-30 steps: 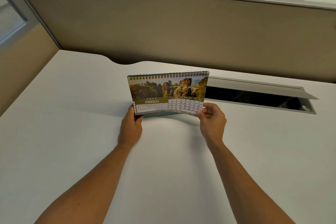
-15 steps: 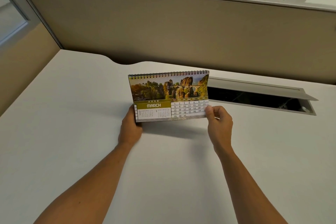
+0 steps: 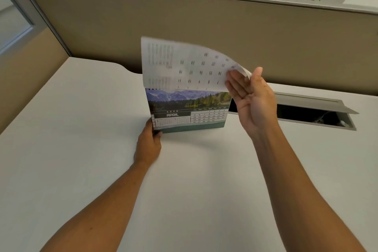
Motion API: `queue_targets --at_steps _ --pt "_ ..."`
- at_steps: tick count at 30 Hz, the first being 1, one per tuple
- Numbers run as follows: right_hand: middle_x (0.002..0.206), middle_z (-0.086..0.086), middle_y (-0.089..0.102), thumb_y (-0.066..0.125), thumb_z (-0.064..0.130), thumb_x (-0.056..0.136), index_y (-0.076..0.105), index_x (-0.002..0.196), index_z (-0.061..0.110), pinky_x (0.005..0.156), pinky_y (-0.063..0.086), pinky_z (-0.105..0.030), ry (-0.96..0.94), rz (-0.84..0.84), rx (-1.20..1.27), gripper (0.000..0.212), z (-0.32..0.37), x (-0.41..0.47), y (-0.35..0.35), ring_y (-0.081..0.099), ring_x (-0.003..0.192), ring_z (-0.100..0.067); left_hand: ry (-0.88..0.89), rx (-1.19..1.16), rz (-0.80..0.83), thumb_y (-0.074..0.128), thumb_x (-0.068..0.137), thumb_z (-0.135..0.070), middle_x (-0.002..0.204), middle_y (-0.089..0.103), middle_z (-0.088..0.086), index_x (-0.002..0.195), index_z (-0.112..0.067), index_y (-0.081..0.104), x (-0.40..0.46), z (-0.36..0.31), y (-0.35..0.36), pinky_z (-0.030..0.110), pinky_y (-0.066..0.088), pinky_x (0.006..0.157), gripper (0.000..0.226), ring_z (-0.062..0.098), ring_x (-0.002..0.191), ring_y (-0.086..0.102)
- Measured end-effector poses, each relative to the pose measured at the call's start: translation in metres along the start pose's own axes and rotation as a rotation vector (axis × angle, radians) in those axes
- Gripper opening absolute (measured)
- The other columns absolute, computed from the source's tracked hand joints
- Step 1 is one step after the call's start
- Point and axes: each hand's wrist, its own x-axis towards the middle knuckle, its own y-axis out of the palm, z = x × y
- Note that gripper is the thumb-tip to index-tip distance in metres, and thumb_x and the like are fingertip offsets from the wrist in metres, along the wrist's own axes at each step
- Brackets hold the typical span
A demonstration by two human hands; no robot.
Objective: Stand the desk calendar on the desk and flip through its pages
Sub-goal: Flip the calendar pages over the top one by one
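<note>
Since the earlier frame the MARCH page has been lifted off the face of the desk calendar (image 3: 189, 111), and the right hand (image 3: 250, 98) has risen with it from the lower right corner to above the spiral binding. The raised page (image 3: 184, 63) is blurred and curved; its underside is shown, with upside-down date numbers that cannot be read with certainty. Its right edge is pinched between the thumb and the fingertips (image 3: 230, 80) of the right hand, the palm being turned toward the camera.

The calendar is stood upright on the white table (image 3: 81, 149), near the middle, just left of an open cable hatch (image 3: 315, 112). On the exposed page "2026" and "APRIL" are printed in white, beneath a photograph of mountains, forest and a lake; a date grid headed "Sun Mon Tue Wed Thu Fri Sat" runs to 30. The lower left corner is held in the closed grip of the left hand (image 3: 148, 145).
</note>
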Motion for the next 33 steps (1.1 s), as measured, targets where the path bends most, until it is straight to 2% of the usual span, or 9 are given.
queue_targets --at_steps 7,10,12,14,16,21,25,29,33 --pt "0.115 -0.010 0.071 0.045 0.026 0.102 0.063 0.101 0.007 0.101 0.050 -0.039 -0.021 0.065 -0.087 0.027 -0.003 0.017 0.015 0.063 0.118 -0.023 -0.022 0.018 -0.016 0.056 0.093 -0.010 0.134 0.057 0.008 0.134 -0.020 0.041 0.000 0.001 0.003 0.031 0.047 0.095 0.044 0.026 0.121 0.055" --pt "0.114 0.009 0.072 0.054 0.032 0.097 0.069 0.104 0.014 0.093 0.051 -0.024 -0.084 0.036 -0.373 0.024 -0.012 0.016 0.013 0.064 0.112 -0.003 -0.021 0.001 -0.014 0.055 0.093 -0.009 0.134 0.058 0.007 0.134 -0.021 0.041 0.000 0.000 0.002 0.032 0.047 0.096 0.045 0.025 0.121 0.055" --pt "0.130 0.012 0.063 0.057 0.028 0.097 0.071 0.108 0.020 0.096 0.047 -0.017 -0.147 -0.009 -0.600 0.020 -0.023 0.012 0.006 0.055 0.120 0.004 -0.022 -0.006 -0.012 0.056 0.093 -0.009 0.134 0.058 0.007 0.135 -0.021 0.040 0.000 -0.001 0.002 0.031 0.047 0.096 0.046 0.024 0.121 0.055" --pt "0.150 0.004 0.045 0.059 0.028 0.095 0.067 0.119 0.025 0.104 0.036 -0.012 -0.220 -0.078 -0.777 0.025 -0.037 0.010 -0.008 0.038 0.138 -0.004 -0.026 -0.007 -0.009 0.055 0.093 -0.009 0.134 0.058 0.007 0.135 -0.022 0.040 -0.001 -0.001 0.002 0.031 0.047 0.096 0.046 0.024 0.122 0.055" --pt "0.155 0.002 0.039 0.060 0.028 0.094 0.058 0.131 0.027 0.105 0.036 -0.016 -0.208 -0.158 -0.805 0.037 -0.049 0.008 -0.024 0.034 0.142 -0.011 -0.026 0.005 -0.012 0.056 0.093 -0.010 0.134 0.058 0.007 0.134 -0.022 0.041 -0.001 0.000 0.002 0.029 0.047 0.095 0.045 0.024 0.121 0.055" --pt "0.148 0.000 0.047 0.061 0.020 0.095 0.037 0.148 0.021 0.106 0.043 -0.033 0.013 -0.196 -0.742 0.058 -0.074 -0.003 -0.058 0.043 0.135 -0.014 -0.028 0.029 -0.025 0.057 0.093 -0.011 0.133 0.058 0.009 0.134 -0.019 0.042 0.000 -0.001 0.003 0.031 0.048 0.094 0.044 0.027 0.119 0.057" --pt "0.142 0.004 0.053 0.064 0.023 0.093 0.045 0.142 0.027 0.089 0.045 -0.018 0.008 -0.267 -0.826 0.053 -0.090 -0.013 -0.061 0.046 0.126 -0.008 -0.026 0.027 -0.026 0.057 0.093 -0.011 0.133 0.058 0.010 0.133 -0.018 0.042 0.000 -0.001 0.003 0.031 0.048 0.093 0.044 0.028 0.119 0.057" --pt "0.134 -0.001 0.060 0.065 0.022 0.092 0.053 0.134 0.024 0.100 0.049 -0.040 0.042 -0.352 -0.827 0.043 -0.090 -0.018 -0.060 0.054 0.122 -0.016 -0.036 0.029 -0.022 0.056 0.093 -0.011 0.133 0.058 0.010 0.134 -0.017 0.042 -0.001 -0.001 0.002 0.037 0.050 0.097 0.044 0.028 0.119 0.057" --pt "0.126 -0.002 0.064 0.066 0.021 0.091 0.058 0.124 0.021 0.097 0.051 -0.040 0.032 -0.383 -0.845 0.033 -0.085 -0.019 -0.061 0.058 0.116 -0.019 -0.029 0.038 -0.027 0.056 0.093 -0.010 0.132 0.059 0.011 0.133 -0.015 0.042 0.000 -0.003 0.002 0.037 0.050 0.096 0.042 0.029 0.117 0.058"
